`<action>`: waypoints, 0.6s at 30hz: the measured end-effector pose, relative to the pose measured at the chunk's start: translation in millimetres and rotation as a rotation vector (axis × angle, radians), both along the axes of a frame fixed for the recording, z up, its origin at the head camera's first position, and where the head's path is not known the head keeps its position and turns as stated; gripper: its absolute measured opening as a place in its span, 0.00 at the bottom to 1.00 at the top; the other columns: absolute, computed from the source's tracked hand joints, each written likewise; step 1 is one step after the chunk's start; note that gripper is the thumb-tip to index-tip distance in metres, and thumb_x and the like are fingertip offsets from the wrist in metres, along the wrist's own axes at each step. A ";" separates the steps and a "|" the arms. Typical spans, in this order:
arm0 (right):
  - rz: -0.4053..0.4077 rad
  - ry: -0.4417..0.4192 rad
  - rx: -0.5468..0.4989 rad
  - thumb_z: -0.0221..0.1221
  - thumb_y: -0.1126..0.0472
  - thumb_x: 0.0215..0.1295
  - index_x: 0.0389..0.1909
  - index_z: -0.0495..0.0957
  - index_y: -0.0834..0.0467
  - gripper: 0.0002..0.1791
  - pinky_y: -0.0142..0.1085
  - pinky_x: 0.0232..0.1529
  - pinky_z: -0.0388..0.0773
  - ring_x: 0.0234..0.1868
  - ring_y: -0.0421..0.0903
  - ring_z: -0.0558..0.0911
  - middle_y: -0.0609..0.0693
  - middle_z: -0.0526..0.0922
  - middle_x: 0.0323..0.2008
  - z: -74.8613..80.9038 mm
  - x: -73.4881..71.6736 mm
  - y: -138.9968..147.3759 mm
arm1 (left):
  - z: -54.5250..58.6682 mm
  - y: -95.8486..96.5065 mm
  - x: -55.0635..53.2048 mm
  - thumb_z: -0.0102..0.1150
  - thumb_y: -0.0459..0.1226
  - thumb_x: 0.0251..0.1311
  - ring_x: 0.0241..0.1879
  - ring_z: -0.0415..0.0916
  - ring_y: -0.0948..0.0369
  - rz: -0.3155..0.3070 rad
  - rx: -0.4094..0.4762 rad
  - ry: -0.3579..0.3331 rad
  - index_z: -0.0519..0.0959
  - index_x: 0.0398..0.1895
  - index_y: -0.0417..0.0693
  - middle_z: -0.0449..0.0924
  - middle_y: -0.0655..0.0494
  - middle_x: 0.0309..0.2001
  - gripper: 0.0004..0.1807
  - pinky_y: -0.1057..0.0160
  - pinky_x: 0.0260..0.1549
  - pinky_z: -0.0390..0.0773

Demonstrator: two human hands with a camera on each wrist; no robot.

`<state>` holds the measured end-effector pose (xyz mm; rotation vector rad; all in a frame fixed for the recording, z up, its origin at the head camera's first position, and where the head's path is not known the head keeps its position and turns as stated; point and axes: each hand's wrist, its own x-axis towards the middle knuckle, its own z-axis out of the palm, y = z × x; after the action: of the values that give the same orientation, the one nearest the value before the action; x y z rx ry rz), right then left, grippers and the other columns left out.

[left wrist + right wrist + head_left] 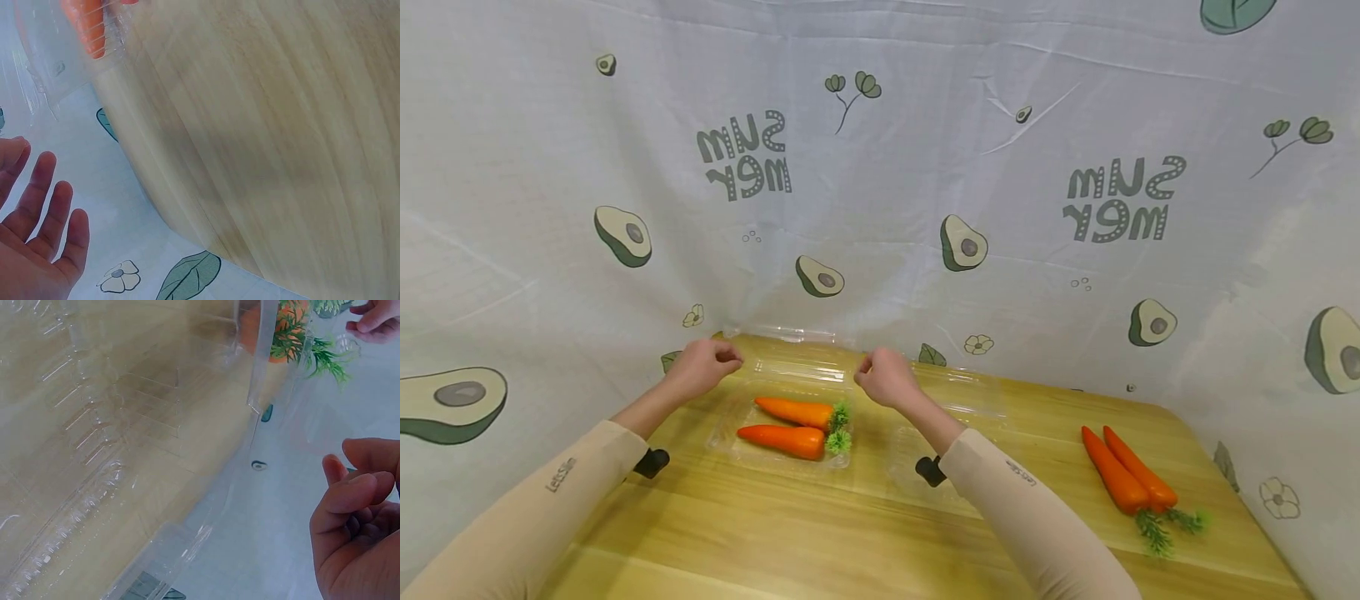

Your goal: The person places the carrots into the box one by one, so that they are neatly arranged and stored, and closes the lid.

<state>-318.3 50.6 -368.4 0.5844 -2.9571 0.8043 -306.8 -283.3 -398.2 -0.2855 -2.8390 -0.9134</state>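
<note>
My left hand point(703, 367) hovers at the back left of a clear plastic container point(722, 450), beside its raised clear lid point(805, 372). In the left wrist view its fingers point(55, 212) are spread and loosely bent, with nothing between them. My right hand point(886, 377) hovers near the lid's right side. Its fingers are loosely curled in the right wrist view and no held thing shows there. Two orange carrots point(793, 410) with green tops point(838, 442) lie side by side in the container, tips to the left.
A second clear container point(902, 458) lies open under my right forearm, its lid point(970, 392) toward the back. Two more carrots point(1120, 475) rest on the wooden table point(737, 525) at the right. A white printed curtain point(880, 183) hangs close behind the table.
</note>
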 end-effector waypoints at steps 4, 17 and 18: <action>-0.005 -0.010 0.006 0.62 0.59 0.69 0.32 0.85 0.57 0.08 0.35 0.27 0.70 0.22 0.44 0.74 0.49 0.83 0.29 -1.6 1.0 0.5 | -0.8 0.2 3.0 0.60 0.37 0.69 0.42 0.81 0.49 0.000 -0.009 0.009 0.86 0.41 0.44 0.86 0.47 0.42 0.08 0.47 0.45 0.80; 0.018 -0.005 0.051 0.64 0.57 0.67 0.37 0.85 0.58 0.07 0.37 0.28 0.72 0.24 0.45 0.75 0.54 0.87 0.41 -3.9 8.1 3.2 | -1.4 -2.2 10.8 0.59 0.39 0.69 0.38 0.83 0.49 -0.011 -0.026 -0.004 0.87 0.47 0.39 0.86 0.40 0.46 0.13 0.53 0.34 0.79; 0.020 -0.003 0.057 0.64 0.57 0.67 0.37 0.85 0.58 0.07 0.37 0.29 0.72 0.24 0.45 0.75 0.55 0.87 0.43 -3.8 8.9 3.2 | -1.4 -2.2 11.3 0.59 0.39 0.69 0.39 0.83 0.47 -0.009 -0.032 -0.005 0.86 0.47 0.40 0.86 0.39 0.47 0.14 0.51 0.36 0.80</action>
<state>-309.4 53.7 -372.1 0.6166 -2.9905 0.7255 -295.5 -285.5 -399.6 -0.3008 -2.8613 -0.8723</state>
